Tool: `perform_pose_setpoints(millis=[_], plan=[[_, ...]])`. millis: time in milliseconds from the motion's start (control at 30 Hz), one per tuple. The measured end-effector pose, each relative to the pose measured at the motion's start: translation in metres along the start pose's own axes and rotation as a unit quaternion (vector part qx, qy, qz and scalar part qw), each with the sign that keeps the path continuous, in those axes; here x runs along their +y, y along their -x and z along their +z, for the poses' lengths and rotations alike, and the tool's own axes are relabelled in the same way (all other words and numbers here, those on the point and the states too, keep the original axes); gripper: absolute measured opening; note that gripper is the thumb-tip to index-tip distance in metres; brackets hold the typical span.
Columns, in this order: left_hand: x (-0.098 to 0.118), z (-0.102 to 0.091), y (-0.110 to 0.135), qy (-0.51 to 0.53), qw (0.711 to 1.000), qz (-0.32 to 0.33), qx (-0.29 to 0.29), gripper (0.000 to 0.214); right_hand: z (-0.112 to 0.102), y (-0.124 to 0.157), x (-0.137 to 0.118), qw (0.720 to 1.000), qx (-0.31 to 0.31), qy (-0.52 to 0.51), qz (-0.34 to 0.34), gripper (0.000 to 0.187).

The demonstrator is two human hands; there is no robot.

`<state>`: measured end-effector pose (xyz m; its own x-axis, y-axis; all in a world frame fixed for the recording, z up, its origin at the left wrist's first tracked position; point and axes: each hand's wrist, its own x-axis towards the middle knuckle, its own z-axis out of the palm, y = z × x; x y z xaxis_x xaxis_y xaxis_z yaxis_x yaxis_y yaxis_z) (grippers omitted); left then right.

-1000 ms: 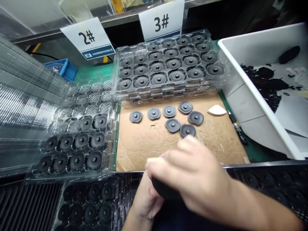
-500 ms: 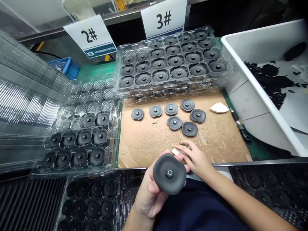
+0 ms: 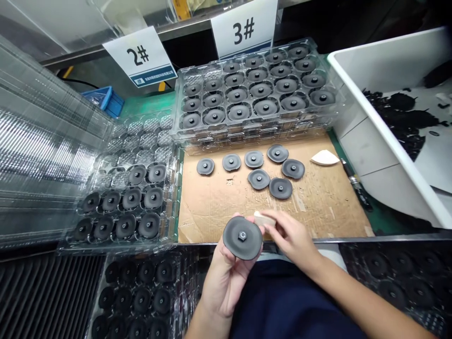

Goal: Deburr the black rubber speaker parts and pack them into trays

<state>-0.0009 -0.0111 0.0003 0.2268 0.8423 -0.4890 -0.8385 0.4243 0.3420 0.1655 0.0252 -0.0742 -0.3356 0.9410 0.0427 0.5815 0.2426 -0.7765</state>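
Note:
Held up near the front edge of the cardboard [image 3: 212, 212] is a dark grey rubber disc [image 3: 235, 245] with a small hub at its middle. My left hand [image 3: 226, 282] grips it from below, fingers behind and thumb at its lower side. Just right of the disc, my right hand [image 3: 291, 238] pinches a small off-white wedge-shaped pad [image 3: 264, 220], close to the disc's upper right rim. Several similar discs [image 3: 259, 179] lie loose on the cardboard beyond my hands. A second white wedge pad [image 3: 325, 157] rests at the cardboard's right.
Clear plastic trays of discs stand at the back [image 3: 226, 127] and left [image 3: 171, 197]. A white bin [image 3: 388, 160] with black scraps is on the right, a black marker [image 3: 358, 188] beside it. Paper signs [image 3: 141, 56] hang behind. More filled trays [image 3: 141, 301] sit below the table edge.
My left hand has raised the disc slightly and tilted it. The right hand's wedge pad shows more plainly beside the disc. The whole view has shifted a little.

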Motion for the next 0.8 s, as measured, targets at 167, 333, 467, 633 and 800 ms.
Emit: perform_pose_setpoints(millis=[167,333,467,633,800], plan=[[-0.004,-0.002,-0.003,-0.014,0.998,0.044,0.036,0.045,-0.015,-0.002,-0.015,0.999,-0.025,-0.022,0.005,0.020],[-0.010,0.005,-0.004,-0.074,0.994,0.061,0.047,0.051,-0.057,-0.023,-0.076,0.989,0.048,-0.107,-0.087,0.023],[-0.008,0.008,-0.005,-0.127,0.987,0.056,0.074,0.045,-0.066,-0.028,-0.112,0.976,-0.062,-0.132,-0.160,0.024],[-0.005,0.015,-0.010,-0.153,0.983,0.079,0.057,0.046,-0.063,-0.031,-0.112,0.982,-0.002,-0.094,-0.161,0.024],[-0.003,0.017,-0.008,-0.145,0.985,0.084,0.035,0.058,-0.070,-0.021,-0.109,0.973,-0.043,-0.156,-0.166,0.021]])
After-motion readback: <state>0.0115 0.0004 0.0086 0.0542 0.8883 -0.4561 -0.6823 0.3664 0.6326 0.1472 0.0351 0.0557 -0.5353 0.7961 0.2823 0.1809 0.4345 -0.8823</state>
